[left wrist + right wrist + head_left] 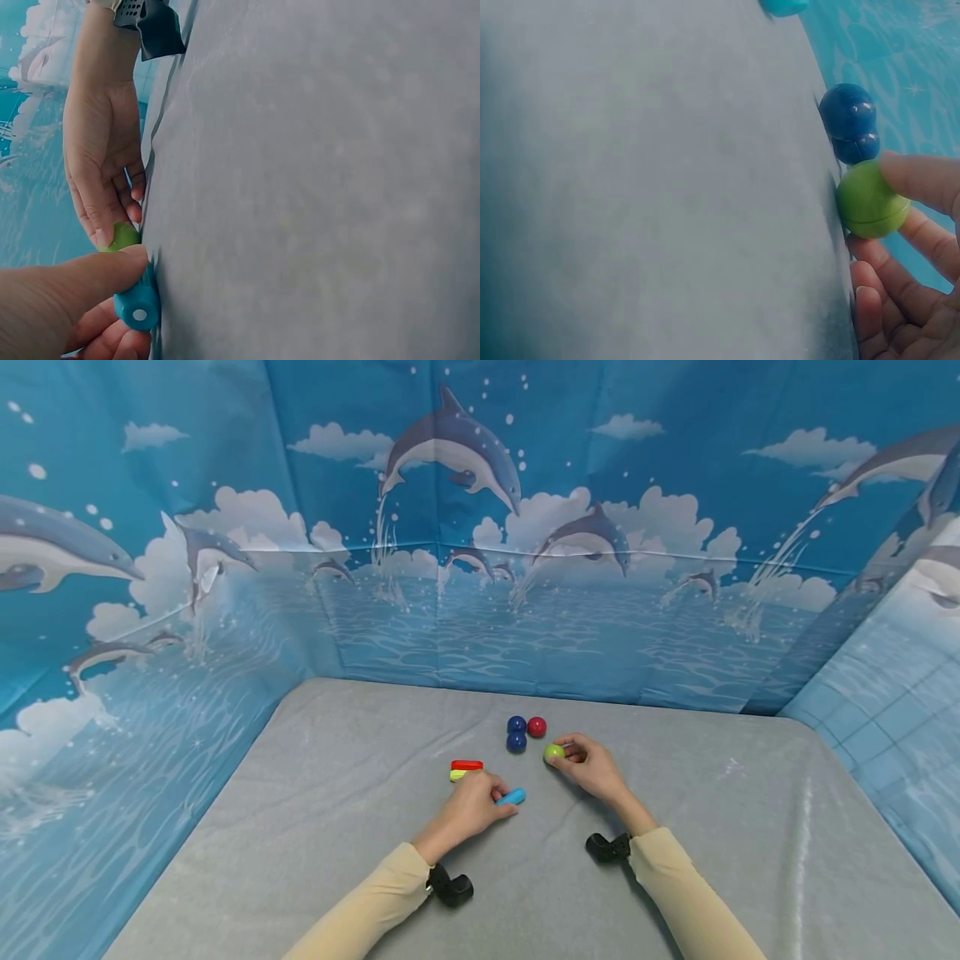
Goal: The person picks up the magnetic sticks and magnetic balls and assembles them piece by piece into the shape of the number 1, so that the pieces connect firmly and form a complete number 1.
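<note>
In the head view the left hand point(471, 805) pinches a blue stick-like piece point(512, 797) between thumb and fingers; the left wrist view shows the round end point(138, 309) of that piece, with a white dot. To its right, the right hand point(592, 767) holds a green ball point(553, 752) by thumb and fingertips, low at the grey surface. Two dark blue balls point(516, 742) and a red ball point(536, 727) lie just beyond the green one. A red piece point(467, 765) and a yellow piece point(457, 775) lie side by side beyond the left hand, which partly covers the yellow one.
Grey cloth covers the table point(337, 760). A blue curtain point(480, 610) with dolphins and clouds stands behind it and at both sides. Black wrist devices point(452, 888) hang at both cuffs.
</note>
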{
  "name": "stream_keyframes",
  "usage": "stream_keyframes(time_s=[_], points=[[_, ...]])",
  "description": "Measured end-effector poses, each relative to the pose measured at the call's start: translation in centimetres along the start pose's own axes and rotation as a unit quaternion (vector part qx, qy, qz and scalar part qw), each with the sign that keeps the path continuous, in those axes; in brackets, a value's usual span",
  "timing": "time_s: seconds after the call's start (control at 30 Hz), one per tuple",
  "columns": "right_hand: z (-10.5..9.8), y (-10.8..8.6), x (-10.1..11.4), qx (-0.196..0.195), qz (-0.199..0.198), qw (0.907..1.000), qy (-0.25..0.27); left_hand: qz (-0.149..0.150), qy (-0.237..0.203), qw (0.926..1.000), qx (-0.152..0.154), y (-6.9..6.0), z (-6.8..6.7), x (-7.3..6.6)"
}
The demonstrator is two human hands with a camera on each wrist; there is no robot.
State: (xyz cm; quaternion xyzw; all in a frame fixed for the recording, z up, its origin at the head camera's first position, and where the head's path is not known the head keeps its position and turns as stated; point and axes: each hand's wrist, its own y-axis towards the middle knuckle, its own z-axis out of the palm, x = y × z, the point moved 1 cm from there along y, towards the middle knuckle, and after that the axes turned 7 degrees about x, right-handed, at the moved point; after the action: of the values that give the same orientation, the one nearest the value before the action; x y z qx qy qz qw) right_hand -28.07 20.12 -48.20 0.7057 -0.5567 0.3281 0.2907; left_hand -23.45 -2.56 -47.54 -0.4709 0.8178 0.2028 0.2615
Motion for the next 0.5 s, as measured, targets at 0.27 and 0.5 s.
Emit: stream_keyframes(time_s=[0.27,0.5], points=[[0.10,-0.07,-0.25,-0.004,0.003,0.9999,-0.010,-0.002,-0.001,1.0000,0.001,0.26,0.36,-0.30],[0.03,-0.27,-0.18,-0.008,-0.006,0.9999,0.004,-0.007,-0.002,1.0000,-0.003,0.51,0.59,-0.41]])
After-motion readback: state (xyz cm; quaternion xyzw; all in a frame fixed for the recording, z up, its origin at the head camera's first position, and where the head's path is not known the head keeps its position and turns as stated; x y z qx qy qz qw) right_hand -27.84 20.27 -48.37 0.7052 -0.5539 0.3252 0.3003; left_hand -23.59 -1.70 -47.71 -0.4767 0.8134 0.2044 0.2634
